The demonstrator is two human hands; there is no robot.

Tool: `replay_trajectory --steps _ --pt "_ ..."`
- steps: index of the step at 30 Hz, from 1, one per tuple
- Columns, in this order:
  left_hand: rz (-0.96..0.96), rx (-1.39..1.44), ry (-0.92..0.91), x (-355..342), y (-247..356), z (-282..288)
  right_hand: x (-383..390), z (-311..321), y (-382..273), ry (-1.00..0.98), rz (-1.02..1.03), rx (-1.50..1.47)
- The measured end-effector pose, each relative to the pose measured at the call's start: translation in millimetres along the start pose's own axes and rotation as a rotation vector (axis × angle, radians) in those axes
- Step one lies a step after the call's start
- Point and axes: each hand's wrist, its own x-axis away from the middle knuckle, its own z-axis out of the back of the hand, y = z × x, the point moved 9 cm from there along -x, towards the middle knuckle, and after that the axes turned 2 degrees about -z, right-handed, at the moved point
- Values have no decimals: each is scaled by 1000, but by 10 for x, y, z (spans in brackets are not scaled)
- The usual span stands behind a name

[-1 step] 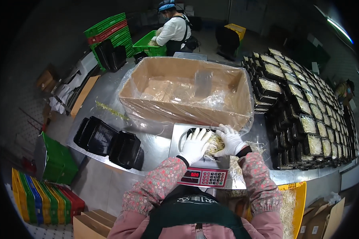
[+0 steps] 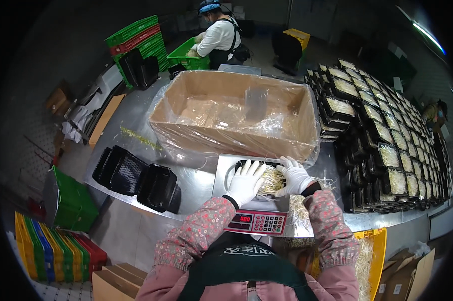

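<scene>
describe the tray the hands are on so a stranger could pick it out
Start at the big plastic-lined cardboard box on the steel table. Just in front of it sits a scale. The black tray on it, heaped with pale sprouts, lies between both gloved hands; the other trays sit in stacks.

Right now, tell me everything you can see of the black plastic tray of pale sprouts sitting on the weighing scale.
The black plastic tray is shallow and rectangular, lying flat on the steel platform of the weighing scale, just in front of the plastic-lined cardboard box. It holds a heap of pale sprouts. The white-gloved left hand and right hand press on the heap, hiding most of the tray.
</scene>
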Motion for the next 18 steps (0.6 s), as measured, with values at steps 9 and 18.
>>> replay_trajectory --steps 9,18 --pt "60 -74 -39 -41 28 -90 332 -297 486 92 -102 -628" --pt "229 480 32 151 -301 629 1074 -398 1664 216 -405 -1326"
